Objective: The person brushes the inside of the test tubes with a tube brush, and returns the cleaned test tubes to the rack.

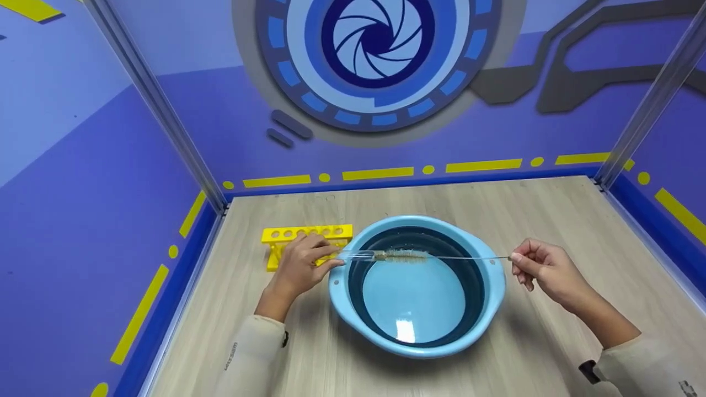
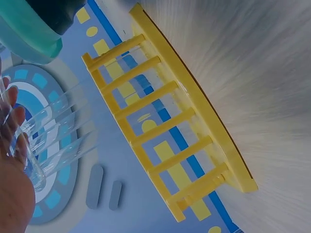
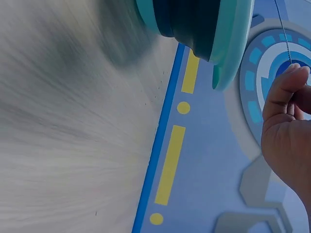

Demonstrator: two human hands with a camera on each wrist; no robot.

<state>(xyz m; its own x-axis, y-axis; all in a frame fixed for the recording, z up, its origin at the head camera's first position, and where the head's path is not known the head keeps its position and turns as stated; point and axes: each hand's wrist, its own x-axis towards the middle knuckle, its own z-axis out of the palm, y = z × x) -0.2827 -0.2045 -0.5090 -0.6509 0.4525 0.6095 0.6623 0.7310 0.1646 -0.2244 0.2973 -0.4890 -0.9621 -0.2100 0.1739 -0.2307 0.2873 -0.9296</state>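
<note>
My left hand (image 1: pixel 300 264) grips a clear test tube (image 1: pixel 358 255), laid roughly level over the basin's left rim. From the other side my right hand (image 1: pixel 543 270) pinches the thin wire handle of a test tube brush (image 1: pixel 405 256) by its end. The bristled head lies over the basin in line with the tube, its tip at the tube's mouth; whether the tip is inside is hard to tell. Beneath both is a light blue basin (image 1: pixel 499 292) with dark inner walls. A yellow test tube rack (image 1: pixel 270 236) stands behind my left hand, partly hidden by it.
In the left wrist view several clear tubes (image 2: pixel 68 114) stand in the rack (image 2: pixel 194 104). The wooden table (image 1: pixel 529 209) ends at a blue patterned back wall (image 1: pixel 220 127), with panels on both sides.
</note>
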